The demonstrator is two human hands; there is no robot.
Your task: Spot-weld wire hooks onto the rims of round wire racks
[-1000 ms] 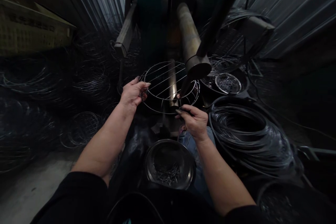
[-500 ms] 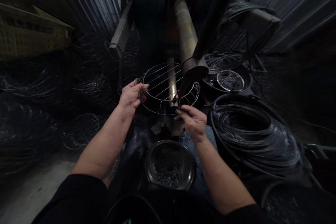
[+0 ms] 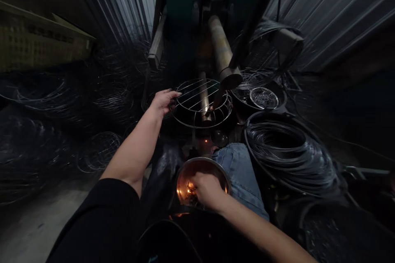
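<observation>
My left hand [image 3: 165, 100] pinches the left rim of a round wire rack [image 3: 188, 100], made of two rings with parallel bars across the upper one. The rack sits around a lower metal rod [image 3: 204, 94], its front right edge by the tip of a dark angled bar under a thick upper cylinder [image 3: 222, 49]. My right hand [image 3: 208, 189] is down inside a shiny metal bowl [image 3: 226, 172], over small metal pieces [image 3: 191, 189]. Its fingers are blurred and partly hidden. Orange light glows on the bowl's inner wall, and a small spark [image 3: 206, 141] shows below the rack.
On the right, a tub holds a large wire coil [image 3: 277, 144]; behind it stands a round dish of small metal pieces [image 3: 263, 98]. Wire racks [image 3: 100, 152] and wire bundles pile up on the left. A yellow crate [image 3: 40, 45] and corrugated walls [image 3: 132, 0] flank the machine.
My right hand has left the rack's front edge and dropped into the bowl. My left hand keeps its grip on the rack. Orange light and a spark have appeared, and the view has shifted slightly.
</observation>
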